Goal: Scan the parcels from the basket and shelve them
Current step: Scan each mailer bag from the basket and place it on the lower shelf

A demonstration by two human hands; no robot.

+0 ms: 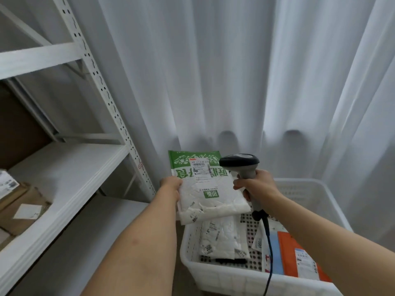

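Observation:
My left hand (171, 185) grips the left edge of a green-and-white soft parcel (205, 189) and holds it flat above the white perforated basket (224, 274). A shipping label with a barcode (200, 166) faces up near the parcel's far end. My right hand (254, 184) grips the handle of a black-and-grey barcode scanner (240, 162), whose head sits just right of the label. The scanner's dark cable (269, 253) hangs down across the basket. Inside the basket lie a white soft parcel (218, 240) and an orange parcel (299, 257).
A white metal shelf rack (64, 167) stands at the left, with cardboard boxes (21, 208) on its lower board. A white curtain (213, 71) hangs behind the basket. The rack's perforated upright (119, 116) rises close to my left hand.

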